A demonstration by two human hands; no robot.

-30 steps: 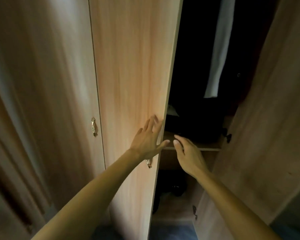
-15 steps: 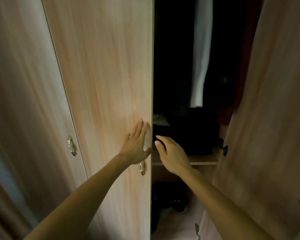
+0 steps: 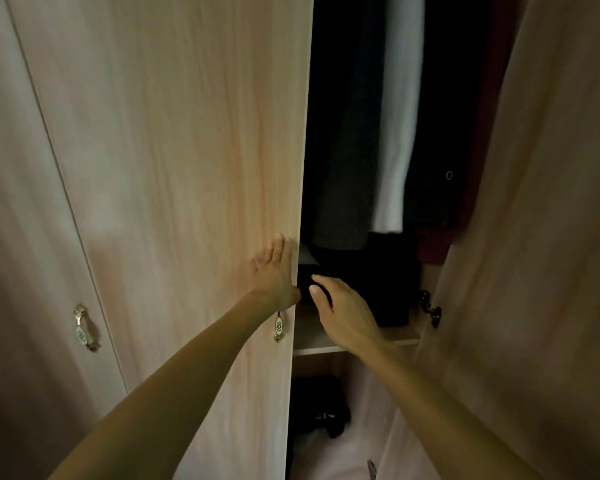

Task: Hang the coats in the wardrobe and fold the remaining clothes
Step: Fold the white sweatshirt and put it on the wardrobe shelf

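Head, left hand (image 3: 274, 271) still on wardrobe door (image 3: 187, 168)

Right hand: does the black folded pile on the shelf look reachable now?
Probably yes. The right hand is inside the open gap, fingers right at the black pile, nothing between them. The left hand lies flat on the door, out of the way.

One wide-angle head view, close up against a wardrobe (image 3: 25, 209).
The camera sits on the person's head, facing forward and tilted down, so near the door (image 3: 187, 202) that it fills the frame's left half. Right of the door the view runs into the dark opening, past hanging clothes (image 3: 399, 133) down to the shelf (image 3: 310, 336). Both forearms enter from the bottom edge; the left hand (image 3: 274, 275) lies on the door, the right hand (image 3: 347, 317) just right of it.
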